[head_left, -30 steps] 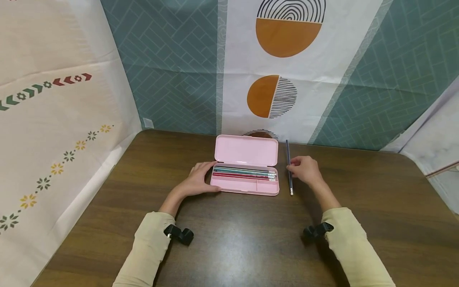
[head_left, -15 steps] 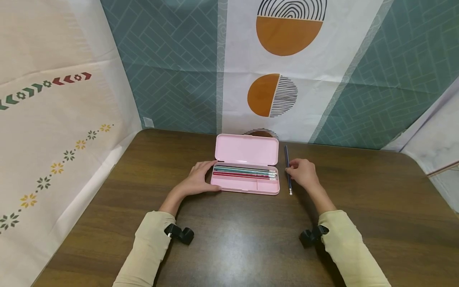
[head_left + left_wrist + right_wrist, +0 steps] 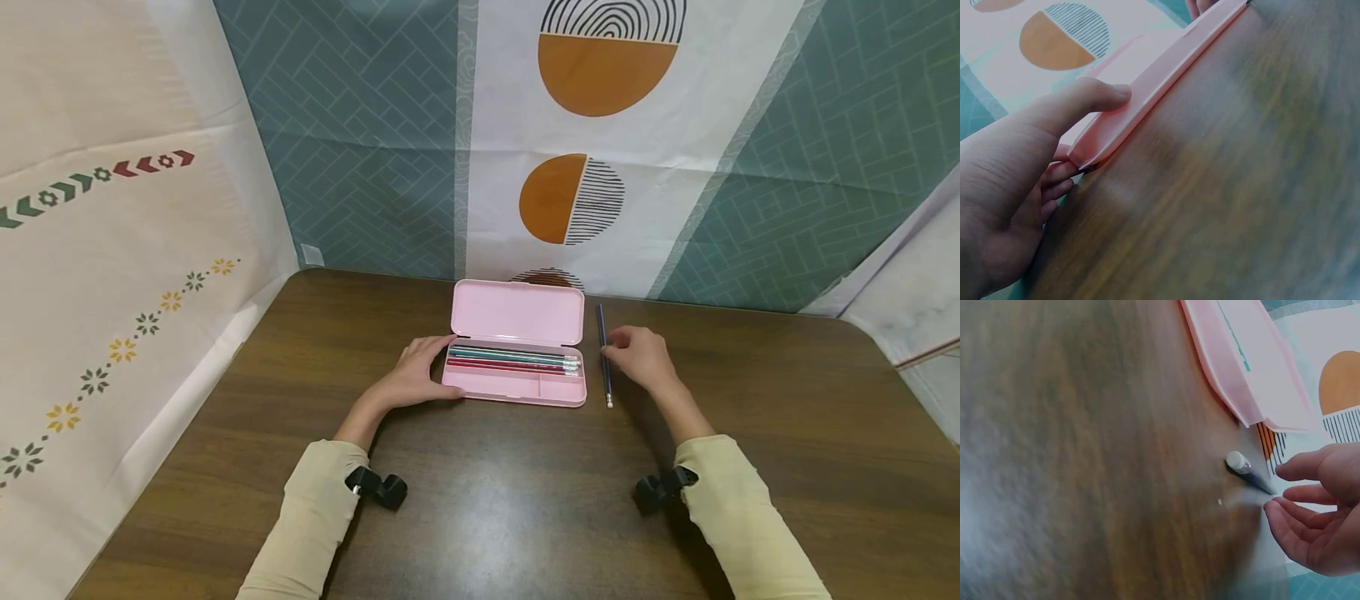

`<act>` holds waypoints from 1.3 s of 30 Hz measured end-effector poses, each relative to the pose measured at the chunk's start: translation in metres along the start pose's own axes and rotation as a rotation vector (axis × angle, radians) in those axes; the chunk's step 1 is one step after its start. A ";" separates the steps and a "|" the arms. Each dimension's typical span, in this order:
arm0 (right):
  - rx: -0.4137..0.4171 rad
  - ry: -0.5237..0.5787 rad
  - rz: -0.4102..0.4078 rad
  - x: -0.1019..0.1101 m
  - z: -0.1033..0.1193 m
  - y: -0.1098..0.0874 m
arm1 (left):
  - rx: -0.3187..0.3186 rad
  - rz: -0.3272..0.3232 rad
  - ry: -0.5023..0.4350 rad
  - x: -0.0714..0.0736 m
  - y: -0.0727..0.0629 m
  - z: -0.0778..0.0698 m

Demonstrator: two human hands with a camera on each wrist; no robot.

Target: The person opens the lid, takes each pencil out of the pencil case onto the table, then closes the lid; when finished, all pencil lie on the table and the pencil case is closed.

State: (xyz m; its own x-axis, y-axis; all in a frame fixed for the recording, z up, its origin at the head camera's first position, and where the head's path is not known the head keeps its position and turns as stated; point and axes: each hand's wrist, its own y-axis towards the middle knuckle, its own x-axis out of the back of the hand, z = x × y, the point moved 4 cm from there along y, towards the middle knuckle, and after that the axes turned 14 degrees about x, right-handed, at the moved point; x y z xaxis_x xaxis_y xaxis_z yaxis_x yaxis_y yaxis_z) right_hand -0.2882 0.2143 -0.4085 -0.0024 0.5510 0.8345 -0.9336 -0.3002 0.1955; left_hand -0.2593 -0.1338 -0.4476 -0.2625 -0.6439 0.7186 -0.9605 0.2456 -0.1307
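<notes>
A pink pencil case (image 3: 487,385) lies with its lid (image 3: 517,312) raised at the back. Inside its long rear compartment lie several pencils (image 3: 510,360), dark, green and red, eraser ends to the right. My left hand (image 3: 408,379) grips the case's left end; in the left wrist view its thumb (image 3: 1100,95) presses the front wall while the fingers bend round the end. Right of the case, a dark blue pencil (image 3: 606,379) lies on the table, its white eraser towards me. My right hand (image 3: 641,357) is beside it, thumb and fingers parted around it, fingertips at the pencil.
The brown wooden table (image 3: 480,500) reaches to a wall covered with patterned cloth (image 3: 375,150) just behind the lid. Another printed cloth (image 3: 112,275) hangs at the left. A black wrist camera (image 3: 378,487) sits on each sleeve.
The blue pencil has come slightly towards me and stopped beside the case. My right hand shifted left with it, then drew slightly back right from it. My left hand stays on the pencil case.
</notes>
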 end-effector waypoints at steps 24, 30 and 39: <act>0.390 0.140 0.164 -0.038 0.084 0.024 | -0.002 -0.002 0.005 -0.001 -0.001 0.001; 0.378 0.182 0.228 -0.051 0.092 0.029 | -0.012 -0.004 0.006 -0.001 0.000 0.000; 0.399 0.114 0.271 -0.061 0.101 0.032 | -0.006 -0.008 0.008 0.000 0.000 0.000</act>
State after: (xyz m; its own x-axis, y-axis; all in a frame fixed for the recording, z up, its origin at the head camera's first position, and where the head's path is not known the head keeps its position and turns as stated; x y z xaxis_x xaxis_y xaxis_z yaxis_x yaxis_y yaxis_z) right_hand -0.2817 0.0925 -0.4012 -0.2864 0.4870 0.8251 -0.6841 -0.7069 0.1798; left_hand -0.2590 -0.1339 -0.4474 -0.2539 -0.6403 0.7250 -0.9620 0.2451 -0.1205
